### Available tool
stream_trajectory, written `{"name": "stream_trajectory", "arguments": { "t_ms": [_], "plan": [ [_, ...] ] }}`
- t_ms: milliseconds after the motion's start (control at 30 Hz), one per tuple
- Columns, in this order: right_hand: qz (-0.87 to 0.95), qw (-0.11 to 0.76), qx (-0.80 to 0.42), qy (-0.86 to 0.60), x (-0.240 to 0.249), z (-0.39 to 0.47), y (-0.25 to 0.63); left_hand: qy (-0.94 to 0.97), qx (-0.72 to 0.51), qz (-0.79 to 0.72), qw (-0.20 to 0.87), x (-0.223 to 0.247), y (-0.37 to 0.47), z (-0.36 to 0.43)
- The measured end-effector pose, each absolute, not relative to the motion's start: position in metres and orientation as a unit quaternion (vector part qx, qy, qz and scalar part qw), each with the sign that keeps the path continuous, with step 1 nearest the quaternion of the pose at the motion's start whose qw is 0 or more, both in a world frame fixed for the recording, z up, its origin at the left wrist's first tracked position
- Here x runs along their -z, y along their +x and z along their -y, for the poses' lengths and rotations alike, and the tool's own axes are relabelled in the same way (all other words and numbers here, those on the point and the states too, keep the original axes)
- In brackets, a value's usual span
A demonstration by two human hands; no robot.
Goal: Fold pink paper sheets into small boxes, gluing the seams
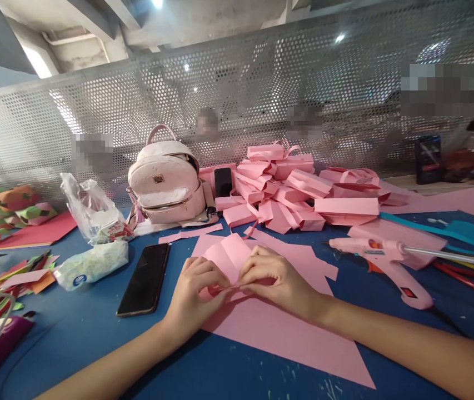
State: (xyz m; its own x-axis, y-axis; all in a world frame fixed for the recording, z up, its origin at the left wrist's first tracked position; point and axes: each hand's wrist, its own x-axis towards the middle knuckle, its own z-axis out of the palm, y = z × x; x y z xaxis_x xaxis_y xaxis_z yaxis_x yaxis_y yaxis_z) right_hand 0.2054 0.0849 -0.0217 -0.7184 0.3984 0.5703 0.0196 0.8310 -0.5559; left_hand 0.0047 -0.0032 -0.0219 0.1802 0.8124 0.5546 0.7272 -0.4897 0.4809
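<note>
Between my two hands is a folded piece of pink paper [230,253], its creased upper part standing up behind my fingers. My left hand [199,289] pinches its near edge from the left. From the right, my right hand [274,280] pinches the same edge, the fingertips of both hands almost meeting. My fingers partly hide the lower part of the piece. Beneath them lies a large flat sheet of pink paper [295,344] on the blue table [203,366]. Just left of my left hand rests a black phone [144,279].
Behind my hands, folded pink paper pieces [282,189] are heaped beside a pale pink backpack [165,183]. A pink glue gun [387,261] lies at right. A tissue pack [93,265], a plastic bag [90,208] and paper scraps [28,278] are at left. A perforated metal panel [245,83] stands behind.
</note>
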Motion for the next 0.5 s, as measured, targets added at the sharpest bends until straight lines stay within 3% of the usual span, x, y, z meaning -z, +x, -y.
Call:
{"name": "stream_trajectory", "arguments": {
  "t_ms": [200, 500],
  "plan": [
    [0.920, 0.325, -0.192, -0.102, 0.021, -0.085, 0.208, 0.783, -0.387, -0.487, 0.012, 0.022, 0.005, 0.006],
    [0.899, 0.371, -0.202, -0.112, 0.019, -0.102, 0.216, 0.749, -0.411, -0.517, 0.048, 0.022, -0.002, 0.004]
  ]
}}
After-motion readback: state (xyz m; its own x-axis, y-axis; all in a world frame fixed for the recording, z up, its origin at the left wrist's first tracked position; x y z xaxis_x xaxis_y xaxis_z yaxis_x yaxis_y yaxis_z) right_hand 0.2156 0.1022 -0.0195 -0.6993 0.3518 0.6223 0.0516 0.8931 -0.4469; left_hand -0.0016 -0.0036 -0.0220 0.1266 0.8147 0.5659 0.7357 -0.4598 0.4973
